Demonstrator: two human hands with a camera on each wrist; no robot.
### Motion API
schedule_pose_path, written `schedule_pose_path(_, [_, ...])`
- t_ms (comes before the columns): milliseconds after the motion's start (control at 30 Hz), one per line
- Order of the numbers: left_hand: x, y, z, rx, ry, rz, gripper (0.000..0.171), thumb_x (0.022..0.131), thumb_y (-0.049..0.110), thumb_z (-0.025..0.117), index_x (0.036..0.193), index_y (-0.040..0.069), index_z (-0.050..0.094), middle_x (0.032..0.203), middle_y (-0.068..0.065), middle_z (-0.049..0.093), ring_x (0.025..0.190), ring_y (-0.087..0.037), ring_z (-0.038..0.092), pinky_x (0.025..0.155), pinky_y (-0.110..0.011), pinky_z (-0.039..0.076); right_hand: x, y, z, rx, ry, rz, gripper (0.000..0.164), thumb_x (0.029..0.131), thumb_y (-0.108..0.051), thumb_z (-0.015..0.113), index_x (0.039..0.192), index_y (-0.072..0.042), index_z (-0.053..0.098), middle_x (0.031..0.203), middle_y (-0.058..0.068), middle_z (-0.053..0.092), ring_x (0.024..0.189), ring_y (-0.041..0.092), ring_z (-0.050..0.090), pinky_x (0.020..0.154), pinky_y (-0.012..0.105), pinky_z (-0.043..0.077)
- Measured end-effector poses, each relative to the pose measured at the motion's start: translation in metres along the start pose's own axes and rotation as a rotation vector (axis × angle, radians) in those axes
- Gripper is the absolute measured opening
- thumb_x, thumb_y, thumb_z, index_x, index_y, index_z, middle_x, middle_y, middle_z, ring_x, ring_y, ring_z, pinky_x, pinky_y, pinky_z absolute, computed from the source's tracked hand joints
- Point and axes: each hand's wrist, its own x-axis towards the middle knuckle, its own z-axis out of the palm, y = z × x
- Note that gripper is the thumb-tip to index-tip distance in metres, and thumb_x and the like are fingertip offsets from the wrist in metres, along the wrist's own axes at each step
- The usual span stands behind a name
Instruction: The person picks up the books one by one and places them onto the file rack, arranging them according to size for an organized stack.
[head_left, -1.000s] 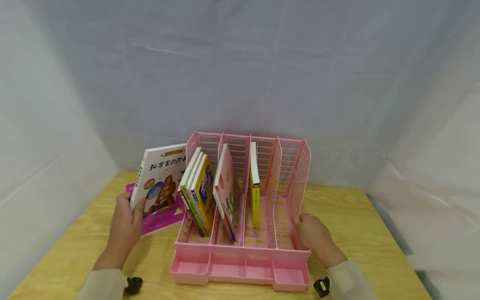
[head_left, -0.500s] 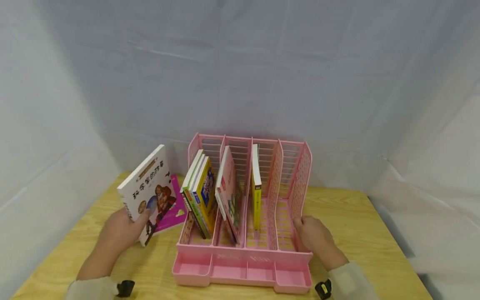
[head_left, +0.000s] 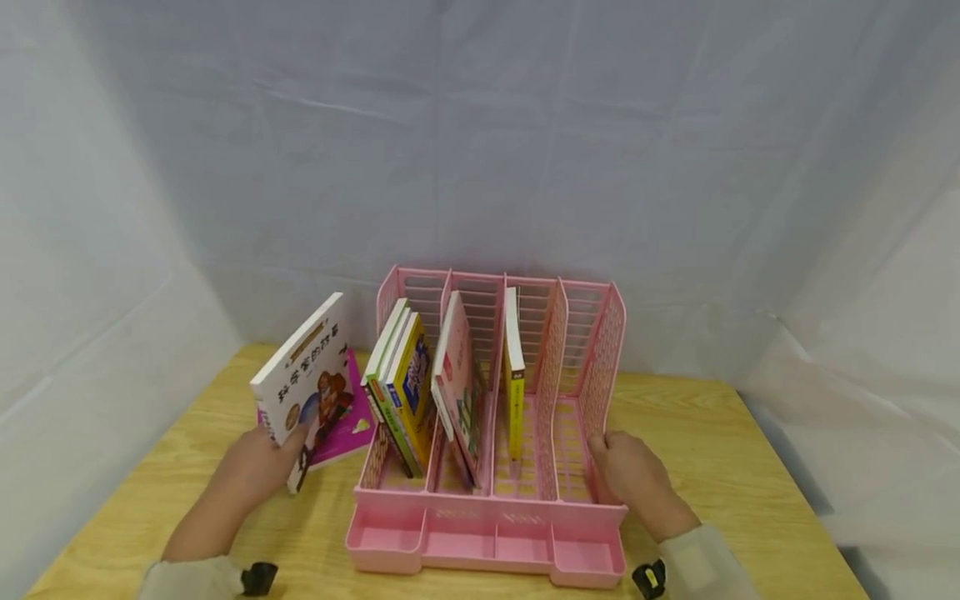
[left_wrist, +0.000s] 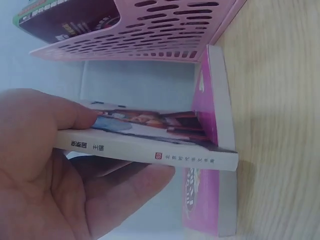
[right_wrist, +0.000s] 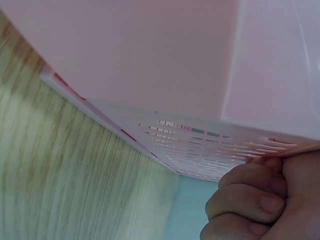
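Note:
My left hand [head_left: 251, 473] pinches a white paperback book [head_left: 318, 375] with a cartoon cover, thumb on the cover and fingers behind. The book stands upright, its spine turned towards me. In the left wrist view, the spine [left_wrist: 150, 152] runs level, its end against a magenta book [left_wrist: 216, 95] lying flat on the table. My right hand [head_left: 633, 473] grips the right side wall of a pink desk file rack [head_left: 420, 502]. From the right wrist, the fingers [right_wrist: 245, 200] show curled at the wall's edge; the thumb is mostly hidden.
Thin books [head_left: 397, 392] lean in the rack's left slot, pink-covered ones [head_left: 455, 375] in the second, and a yellow-spined book [head_left: 513, 408] in the third. Small trays [head_left: 517, 542] line the rack's front. Wooden table [head_left: 697, 450] lies around it; grey sheeting [head_left: 480, 150] hangs behind.
The white book has swung from facing me to an angle, away from the rack's side, then shifted slightly right with my left hand. My right hand keeps its hold.

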Motion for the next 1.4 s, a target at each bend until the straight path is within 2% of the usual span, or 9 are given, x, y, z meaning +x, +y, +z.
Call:
schedule_pose_path(200, [-0.005, 0.005, 0.004, 0.011, -0.026, -0.027, 0.067, 0.112, 0.039, 0.037, 0.153, -0.014, 0.032, 0.144, -0.043, 0.044, 0.127, -0.064, 0.047, 0.097, -0.075, 0.043, 0.001, -0.001, 0.000, 0.008, -0.003, 0.008, 0.048, 0.111, -0.029, 0.036, 0.068, -0.011, 0.049, 0.066, 0.005, 0.050, 0.062, 0.020, 0.045, 0.059, 0.035, 0.038])
schedule_pose_path(400, [-0.008, 0.014, 0.011, 0.118, 0.022, 0.024, 0.060, 0.110, 0.033, 0.043, 0.148, -0.014, 0.040, 0.127, -0.043, 0.057, 0.107, -0.063, 0.060, 0.085, -0.070, 0.051, 0.004, -0.002, 0.001, 0.013, 0.003, 0.023, 0.049, 0.111, -0.031, 0.036, 0.068, -0.011, 0.049, 0.066, 0.006, 0.050, 0.062, 0.020, 0.046, 0.060, 0.035, 0.038])
schedule_pose_path(667, [-0.010, 0.016, 0.013, 0.130, 0.044, -0.029, 0.058, 0.109, 0.032, 0.044, 0.146, -0.014, 0.044, 0.126, -0.043, 0.058, 0.106, -0.062, 0.061, 0.084, -0.068, 0.052, 0.006, -0.005, 0.001, 0.027, -0.011, 0.031, 0.049, 0.111, -0.030, 0.036, 0.068, -0.011, 0.049, 0.065, 0.006, 0.048, 0.061, 0.020, 0.044, 0.060, 0.035, 0.037])
schedule_pose_path(933, [-0.038, 0.015, 0.021, 0.068, 0.073, -0.048, 0.057, 0.109, 0.032, 0.047, 0.143, -0.014, 0.047, 0.125, -0.043, 0.059, 0.108, -0.062, 0.060, 0.087, -0.068, 0.051, 0.010, -0.007, 0.002, 0.006, -0.022, -0.021, 0.044, 0.111, -0.026, 0.037, 0.070, -0.011, 0.047, 0.065, 0.005, 0.046, 0.059, 0.019, 0.042, 0.055, 0.033, 0.036])
schedule_pose_path(1067, [-0.047, 0.017, 0.021, 0.046, 0.067, -0.072, 0.058, 0.108, 0.032, 0.050, 0.143, -0.014, 0.047, 0.128, -0.042, 0.058, 0.111, -0.062, 0.059, 0.087, -0.068, 0.052, 0.012, -0.009, 0.001, 0.021, -0.019, 0.012, 0.048, 0.111, -0.031, 0.036, 0.070, -0.011, 0.050, 0.067, 0.006, 0.051, 0.062, 0.021, 0.047, 0.057, 0.036, 0.040])
schedule_pose_path(1100, [-0.049, 0.018, 0.021, 0.031, 0.070, -0.075, 0.058, 0.108, 0.032, 0.051, 0.143, -0.014, 0.047, 0.129, -0.042, 0.058, 0.108, -0.060, 0.062, 0.083, -0.065, 0.054, 0.012, -0.009, 0.001, 0.021, -0.020, 0.013, 0.048, 0.111, -0.032, 0.036, 0.070, -0.011, 0.050, 0.068, 0.007, 0.051, 0.063, 0.022, 0.048, 0.058, 0.036, 0.040])
schedule_pose_path(1200, [-0.055, 0.020, 0.025, -0.042, 0.115, -0.073, 0.056, 0.108, 0.031, 0.054, 0.142, -0.012, 0.050, 0.128, -0.041, 0.059, 0.107, -0.056, 0.065, 0.074, -0.056, 0.057, 0.011, -0.009, 0.001, 0.040, -0.022, 0.032, 0.051, 0.111, -0.034, 0.035, 0.069, -0.011, 0.050, 0.067, 0.007, 0.050, 0.062, 0.021, 0.047, 0.058, 0.036, 0.039])
schedule_pose_path(1267, [-0.062, 0.021, 0.028, -0.104, 0.163, -0.071, 0.054, 0.108, 0.029, 0.054, 0.145, -0.010, 0.048, 0.131, -0.039, 0.059, 0.110, -0.055, 0.065, 0.075, -0.055, 0.057, 0.011, -0.009, 0.001, 0.053, -0.025, 0.034, 0.051, 0.111, -0.035, 0.035, 0.068, -0.011, 0.049, 0.065, 0.007, 0.049, 0.061, 0.021, 0.046, 0.058, 0.035, 0.038])
schedule_pose_path(1400, [-0.077, 0.028, 0.034, -0.189, 0.397, -0.049, 0.050, 0.106, 0.019, 0.057, 0.152, 0.002, 0.046, 0.136, -0.033, 0.059, 0.118, -0.054, 0.061, 0.088, -0.063, 0.054, 0.010, -0.014, 0.002, 0.053, -0.025, 0.013, 0.051, 0.111, -0.034, 0.035, 0.068, -0.011, 0.048, 0.066, 0.006, 0.049, 0.061, 0.020, 0.046, 0.059, 0.035, 0.038])
